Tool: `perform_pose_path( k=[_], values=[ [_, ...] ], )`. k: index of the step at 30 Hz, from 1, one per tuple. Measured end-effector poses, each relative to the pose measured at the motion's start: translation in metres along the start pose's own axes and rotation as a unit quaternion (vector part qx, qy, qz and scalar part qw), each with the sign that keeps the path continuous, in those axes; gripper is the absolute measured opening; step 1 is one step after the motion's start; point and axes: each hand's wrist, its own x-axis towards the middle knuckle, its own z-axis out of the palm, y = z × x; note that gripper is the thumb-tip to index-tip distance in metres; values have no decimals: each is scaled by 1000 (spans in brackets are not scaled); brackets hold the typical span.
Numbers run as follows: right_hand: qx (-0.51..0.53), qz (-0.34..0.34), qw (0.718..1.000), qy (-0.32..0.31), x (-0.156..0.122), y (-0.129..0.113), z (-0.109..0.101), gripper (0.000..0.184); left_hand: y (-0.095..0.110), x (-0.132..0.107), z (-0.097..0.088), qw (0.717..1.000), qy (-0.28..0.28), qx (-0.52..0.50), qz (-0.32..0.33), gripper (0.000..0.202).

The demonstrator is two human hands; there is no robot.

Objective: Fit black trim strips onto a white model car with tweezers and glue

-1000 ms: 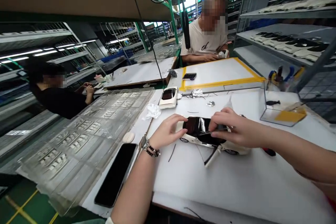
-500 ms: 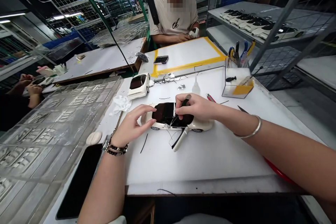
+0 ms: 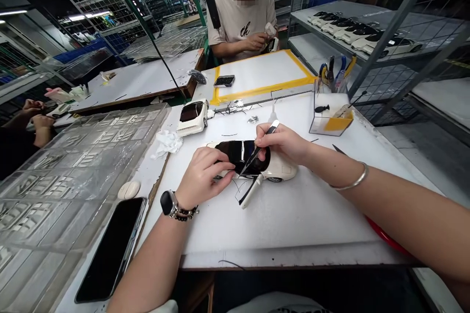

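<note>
Left hand [image 3: 203, 176] curls over the front of the white model car [image 3: 279, 170] mid-table, hiding its nose. Right hand [image 3: 282, 143] pinches tweezers [image 3: 257, 149], tip on the black roof; can't make out what the tip touches.

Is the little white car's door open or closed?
Open. The door of the white toy car swings out toward the camera, away from the body, below the right hand.

The left hand [image 3: 203, 176] lies palm down, fingers [image 3: 223, 172] curled and spread forward, its forearm reaching up from the lower left. The right hand [image 3: 282, 144] is pinched shut, thumb against forefinger, its forearm stretching in from the right.
</note>
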Motion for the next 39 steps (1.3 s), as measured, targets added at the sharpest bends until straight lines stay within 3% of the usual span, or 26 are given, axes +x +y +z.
perform_pose_path(
  k=[4, 7, 10, 12, 14, 16, 19, 27, 36, 39],
  values=[
    [7, -14, 1000, 3, -3, -3, 4, 18, 4, 2, 2, 1000, -5, 1, -3, 6],
    [25, -66, 997, 18, -7, -19, 4, 20, 7, 4, 2, 1000, 18, -13, -14, 5],
    [0, -153, 983, 97, -7, -39, 0, 16, 12, 5, 2, 997, 68, -37, -18, 8],
    [-107, -191, 961, 171, -1, -46, -3, 15, 14, 5, 0, 993, 104, -56, -19, 9],
    [-284, -180, 913, 229, 9, -44, -4, 15, 16, 6, -2, 987, 140, -75, -25, 10],
    [-436, -146, 849, 260, 21, -35, -4, 11, 17, 5, -5, 980, 171, -95, -38, 10],
    [-526, -116, 799, 269, 39, -17, -4, 5, 17, 5, -9, 969, 203, -128, -66, 9],
    [-585, -69, 744, 317, 77, 8, -16, 13, 13, 3, -10, 952, 242, -161, -97, 7],
    [-607, -46, 724, 324, 89, 16, -19, 9, 13, 3, -10, 953, 238, -158, -95, 8],
    [-628, -58, 718, 294, 88, 15, -20, 9, 13, 3, -10, 953, 241, -160, -94, 8]
  ],
)
